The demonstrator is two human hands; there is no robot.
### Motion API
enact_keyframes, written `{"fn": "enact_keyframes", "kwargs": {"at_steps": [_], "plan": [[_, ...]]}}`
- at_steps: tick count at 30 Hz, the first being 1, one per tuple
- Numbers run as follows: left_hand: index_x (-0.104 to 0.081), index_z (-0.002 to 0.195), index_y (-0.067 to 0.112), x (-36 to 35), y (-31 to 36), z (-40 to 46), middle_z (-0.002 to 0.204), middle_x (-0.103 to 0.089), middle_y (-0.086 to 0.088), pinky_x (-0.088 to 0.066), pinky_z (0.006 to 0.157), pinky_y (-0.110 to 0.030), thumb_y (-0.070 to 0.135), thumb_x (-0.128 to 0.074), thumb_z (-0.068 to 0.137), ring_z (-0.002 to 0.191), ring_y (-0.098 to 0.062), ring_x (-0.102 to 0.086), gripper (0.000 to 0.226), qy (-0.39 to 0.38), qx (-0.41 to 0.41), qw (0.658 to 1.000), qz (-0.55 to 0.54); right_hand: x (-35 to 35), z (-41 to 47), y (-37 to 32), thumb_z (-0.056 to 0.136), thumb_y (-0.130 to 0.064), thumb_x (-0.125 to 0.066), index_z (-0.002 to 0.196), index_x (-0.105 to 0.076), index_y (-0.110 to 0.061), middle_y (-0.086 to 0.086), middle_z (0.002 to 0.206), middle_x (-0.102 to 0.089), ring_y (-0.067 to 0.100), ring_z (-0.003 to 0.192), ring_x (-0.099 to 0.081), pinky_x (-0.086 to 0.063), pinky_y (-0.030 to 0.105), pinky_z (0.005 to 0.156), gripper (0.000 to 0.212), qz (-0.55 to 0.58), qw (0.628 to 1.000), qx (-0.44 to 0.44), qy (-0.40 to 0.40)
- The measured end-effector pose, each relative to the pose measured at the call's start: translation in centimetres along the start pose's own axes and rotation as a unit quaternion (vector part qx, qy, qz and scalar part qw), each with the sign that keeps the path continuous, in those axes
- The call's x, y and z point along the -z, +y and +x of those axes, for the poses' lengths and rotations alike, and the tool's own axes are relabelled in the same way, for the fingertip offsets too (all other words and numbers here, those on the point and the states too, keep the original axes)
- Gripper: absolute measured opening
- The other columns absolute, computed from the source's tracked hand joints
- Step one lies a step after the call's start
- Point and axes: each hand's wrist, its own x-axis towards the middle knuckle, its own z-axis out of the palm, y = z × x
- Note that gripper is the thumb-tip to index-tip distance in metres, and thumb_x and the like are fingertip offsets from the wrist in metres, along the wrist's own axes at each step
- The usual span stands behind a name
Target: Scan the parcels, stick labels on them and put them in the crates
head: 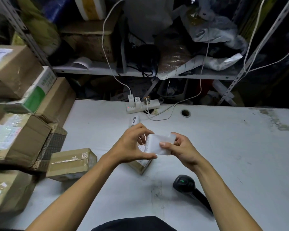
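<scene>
**Label in both hands, parcel waiting underneath**

The label point(158, 145) is up in front of you, above the table point(223, 155), pinched between both hands. It reads as thin, white, limp paper: near weightless, and it'll curl or stick to itself if you let a corner fold. Hold it by the edges only, keep your fingers off the adhesive side. I can't tell from here whether the backing is off.

Your left hand point(132, 145) is curled, thumb and fingers pinching the label's left edge. Your right hand point(178, 147) pinches the right edge, thumb on the near face, fingers behind it.

Right below your hands sits the small cardboard parcel point(141, 165), mostly hidden by the left hand, flat on the table. Looks light and stiff; my guess is the label goes on its top face. Press from one edge across so it doesn't bubble.

The barcode scanner point(184, 185) lies on the table just right of the parcel, green light on, nobody holding it.

Another taped box point(72, 164) sits to the left of the parcel, and more stacked boxes point(18, 139) are piled at the table's left edge. Power strip point(143, 105) at the table's far edge. No crates in view.
</scene>
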Motion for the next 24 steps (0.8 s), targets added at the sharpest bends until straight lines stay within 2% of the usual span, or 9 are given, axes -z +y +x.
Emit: {"fn": "enact_keyframes", "kwargs": {"at_steps": [2,5,8,11,13,15,17,20,24], "plan": [[-0.070,0.107,0.024,0.8,0.4,-0.2,0.095,-0.059,0.006,-0.052,0.067,-0.027,0.036,-0.098,0.057,0.076,-0.018,-0.057,0.058,0.022,-0.004,1.000,0.003,-0.3,-0.1,-0.4,0.088,0.002,-0.069,0.075,-0.048,-0.011,-0.005,0.065,-0.060,0.011,0.067,-0.064,-0.051,0.021,0.061,0.028,0.029,1.000,0.011,-0.004],[-0.070,0.108,0.021,1.5,1.1,-0.3,0.087,-0.060,0.006,-0.049,0.063,-0.025,0.030,-0.100,0.055,0.068,-0.015,-0.054,0.061,0.042,0.005,0.999,-0.028,-0.9,0.0,-0.8,0.085,0.004,-0.071,0.079,-0.045,-0.012,-0.002,0.068,-0.056,0.013,0.067,-0.062,-0.052,0.022,0.059,0.031,0.070,0.997,0.036,-0.009],[-0.067,0.110,0.019,2.0,1.7,-0.4,0.080,-0.062,0.004,-0.051,0.060,-0.030,0.023,-0.100,0.056,0.062,-0.009,-0.051,0.064,0.047,0.040,0.994,-0.093,-1.7,0.0,-1.4,0.079,0.002,-0.076,0.098,-0.060,-0.010,0.006,0.084,-0.065,0.021,0.081,-0.066,-0.057,0.030,0.068,0.028,0.123,0.992,0.039,-0.006],[-0.064,0.111,0.021,2.6,2.1,-0.5,0.078,-0.058,0.007,-0.051,0.059,-0.028,0.018,-0.099,0.058,0.061,-0.008,-0.050,0.063,0.035,0.056,0.991,-0.115,-2.3,0.1,-1.6,0.082,-0.002,-0.072,0.117,-0.065,-0.007,0.011,0.101,-0.072,0.025,0.094,-0.070,-0.060,0.035,0.079,0.037,0.152,0.987,0.031,-0.030],[-0.064,0.109,0.022,2.9,2.6,-0.5,0.084,-0.058,0.008,-0.052,0.059,-0.027,0.017,-0.099,0.058,0.064,-0.009,-0.054,0.063,0.024,0.050,0.994,-0.098,-2.9,0.1,-1.7,0.082,-0.009,-0.070,0.110,-0.067,-0.004,0.013,0.099,-0.070,0.026,0.094,-0.068,-0.058,0.036,0.081,0.028,0.128,0.990,0.038,-0.054],[-0.063,0.108,0.024,3.0,2.9,-0.5,0.100,-0.059,0.006,-0.056,0.064,-0.028,0.020,-0.099,0.056,0.078,-0.012,-0.061,0.064,0.014,0.033,0.997,-0.063,-3.5,0.2,-1.9,0.081,-0.014,-0.074,0.092,-0.066,-0.005,0.011,0.088,-0.064,0.025,0.087,-0.065,-0.054,0.034,0.075,0.017,0.084,0.994,0.052,-0.037],[-0.062,0.109,0.024,3.4,2.9,-0.5,0.108,-0.061,0.006,-0.058,0.068,-0.031,0.022,-0.099,0.056,0.088,-0.017,-0.064,0.064,0.013,0.035,0.997,-0.061,-3.7,0.3,-2.1,0.078,-0.015,-0.076,0.081,-0.060,-0.010,0.006,0.079,-0.059,0.020,0.079,-0.062,-0.052,0.029,0.068,0.018,0.078,0.995,0.064,-0.008],[-0.060,0.108,0.022,4.6,2.9,-0.8,0.102,-0.065,0.007,-0.058,0.069,-0.031,0.020,-0.099,0.057,0.082,-0.015,-0.067,0.064,0.023,0.058,0.996,-0.070,-3.0,0.0,-2.4,0.074,-0.012,-0.077,0.077,-0.055,-0.012,0.004,0.078,-0.059,0.017,0.076,-0.063,-0.054,0.025,0.063,0.022,0.114,0.991,0.068,0.011],[-0.056,0.108,0.022,6.0,2.7,-1.2,0.099,-0.070,0.004,-0.059,0.069,-0.038,0.021,-0.099,0.058,0.081,-0.019,-0.070,0.066,0.021,0.071,0.994,-0.076,-1.5,-0.8,-3.1,0.071,-0.013,-0.078,0.079,-0.054,-0.013,0.003,0.077,-0.060,0.017,0.074,-0.063,-0.052,0.023,0.060,0.025,0.102,0.992,0.061,0.032]]}}
